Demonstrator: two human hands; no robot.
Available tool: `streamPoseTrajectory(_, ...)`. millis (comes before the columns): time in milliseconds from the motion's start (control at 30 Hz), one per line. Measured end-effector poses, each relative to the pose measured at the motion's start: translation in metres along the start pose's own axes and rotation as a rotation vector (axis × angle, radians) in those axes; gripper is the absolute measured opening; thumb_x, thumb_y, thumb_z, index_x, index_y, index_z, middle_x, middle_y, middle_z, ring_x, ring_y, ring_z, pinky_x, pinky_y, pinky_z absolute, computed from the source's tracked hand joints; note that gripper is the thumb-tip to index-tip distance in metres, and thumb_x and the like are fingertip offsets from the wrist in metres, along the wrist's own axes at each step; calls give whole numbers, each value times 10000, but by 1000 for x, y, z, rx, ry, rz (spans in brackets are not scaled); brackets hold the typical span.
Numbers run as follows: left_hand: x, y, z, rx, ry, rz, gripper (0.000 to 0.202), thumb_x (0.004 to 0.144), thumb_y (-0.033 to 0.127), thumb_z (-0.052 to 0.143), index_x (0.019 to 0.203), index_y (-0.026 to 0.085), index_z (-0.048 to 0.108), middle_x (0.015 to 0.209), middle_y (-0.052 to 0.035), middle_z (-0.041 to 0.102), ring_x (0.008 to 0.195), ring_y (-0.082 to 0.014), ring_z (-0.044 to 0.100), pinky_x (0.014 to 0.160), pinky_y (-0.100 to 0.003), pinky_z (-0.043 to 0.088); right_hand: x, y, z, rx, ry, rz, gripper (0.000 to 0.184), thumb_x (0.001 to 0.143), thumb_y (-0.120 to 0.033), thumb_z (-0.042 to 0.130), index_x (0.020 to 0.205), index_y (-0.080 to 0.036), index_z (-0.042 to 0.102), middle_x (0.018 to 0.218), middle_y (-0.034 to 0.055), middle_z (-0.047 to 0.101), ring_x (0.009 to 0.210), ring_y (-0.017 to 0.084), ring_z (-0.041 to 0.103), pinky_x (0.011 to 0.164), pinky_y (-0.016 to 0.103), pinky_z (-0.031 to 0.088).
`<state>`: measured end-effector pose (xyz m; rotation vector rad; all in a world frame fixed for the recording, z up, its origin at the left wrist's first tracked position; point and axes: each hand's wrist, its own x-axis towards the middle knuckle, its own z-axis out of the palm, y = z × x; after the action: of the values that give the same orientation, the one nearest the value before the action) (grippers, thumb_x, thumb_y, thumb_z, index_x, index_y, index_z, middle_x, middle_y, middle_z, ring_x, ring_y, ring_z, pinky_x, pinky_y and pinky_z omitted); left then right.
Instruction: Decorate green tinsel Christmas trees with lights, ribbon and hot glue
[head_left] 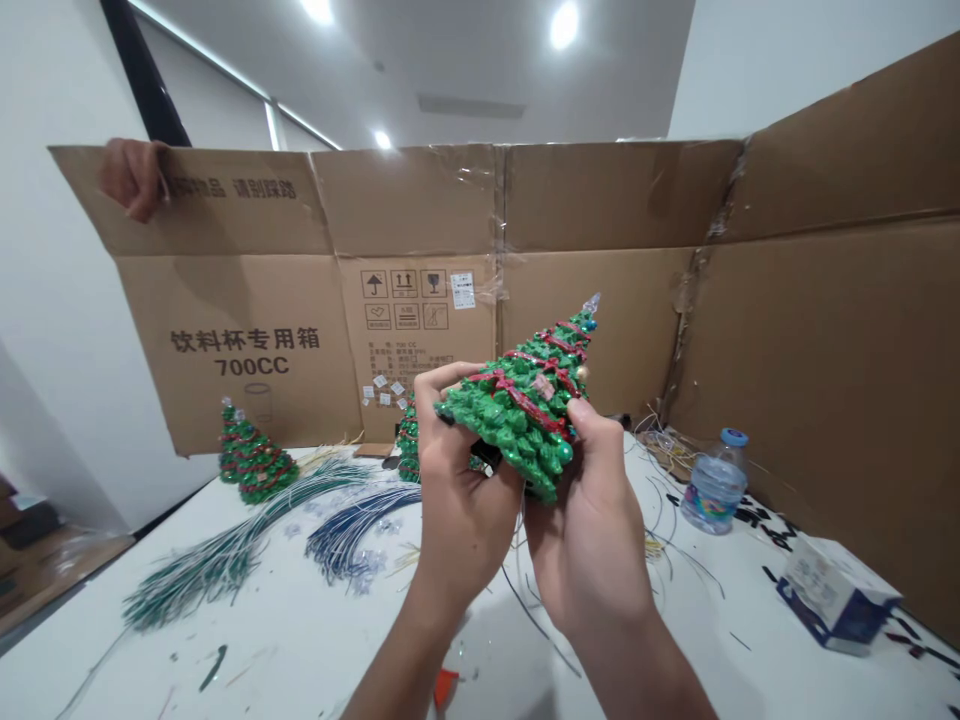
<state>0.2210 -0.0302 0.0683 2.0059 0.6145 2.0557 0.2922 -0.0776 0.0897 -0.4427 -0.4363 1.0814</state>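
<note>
A small green Christmas tree figurine (517, 420), with red garlands, coloured balls and a clear tip, is held up above the table, tilted so its tip points up and to the right. My left hand (461, 480) is closed around the base on its left side. On the other side, my right hand (596, 510) grips the lower edge, its thumb pressed against the decorated surface. The underside is mostly hidden by my hands; a dark part shows between them.
Similar trees (259, 460) stand at the back left, and another is partly hidden behind my left hand. Bundles of green wires (217, 550) and blue wires (352, 530) lie on the white table. At right are a water bottle (715, 485) and a small box (836, 595). Cardboard (592, 200) walls the back; another person's hand (133, 178) holds its top.
</note>
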Motion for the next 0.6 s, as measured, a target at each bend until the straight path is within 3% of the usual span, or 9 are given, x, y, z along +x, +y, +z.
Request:
streamPoseTrajectory(267, 1, 2, -2, 37, -19, 8, 351, 891, 19, 741, 1076, 315, 779, 1354, -24, 547, 1206, -234, 653, 1092, -425, 562, -1, -3, 0, 54, -18, 26, 469, 771, -313, 798, 1233, -263, 733, 1097, 17, 860, 1136, 282, 802, 939, 398, 666)
streamPoseTrajectory(600, 5, -1, -6, -45, -68, -29, 400, 896, 42, 774, 1156, 346, 773, 1349, -11, 531, 1216, -209, 628, 1092, -372, 544, -3, -2, 2, 60, -48, 87, 465, 801, -322, 756, 1263, -270, 726, 1182, 32, 852, 1277, 308, 758, 992, 423, 658)
